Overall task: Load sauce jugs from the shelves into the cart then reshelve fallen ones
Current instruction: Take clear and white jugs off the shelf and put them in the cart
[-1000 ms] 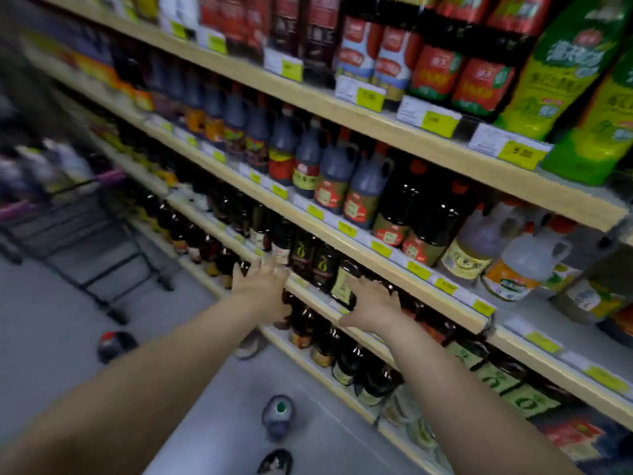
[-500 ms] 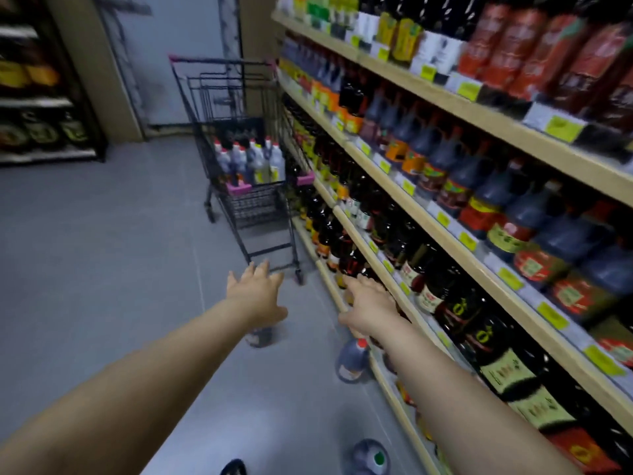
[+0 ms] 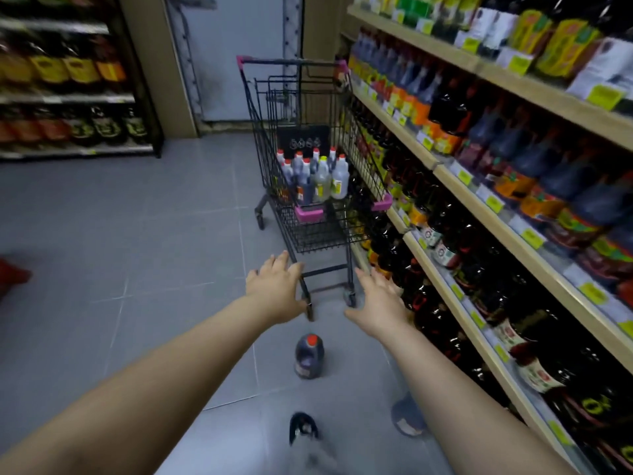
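Observation:
A black wire cart (image 3: 301, 97) with pink corners stands in the aisle beside the right-hand shelves (image 3: 507, 214). Several sauce jugs (image 3: 317, 176) stand upright in its basket. On the grey floor a dark jug with a red cap (image 3: 309, 356) stands between my arms. Another jug (image 3: 407, 416) sits partly hidden under my right forearm, and a dark object (image 3: 303, 428) lies nearer me. My left hand (image 3: 274, 289) and my right hand (image 3: 376, 303) reach forward with fingers spread. Both hold nothing and hover short of the cart's lower frame.
Rows of dark sauce bottles and jugs fill the right shelves from floor level up. Another shelf unit (image 3: 68, 97) stands at the far left. A grey door (image 3: 236, 56) closes the aisle behind the cart. Something red (image 3: 13, 274) shows at the left edge.
My view has swung from the shelf face down the aisle toward the cart. Both hands left the shelf bottles and now stretch out empty over the floor; the cart looks closer.

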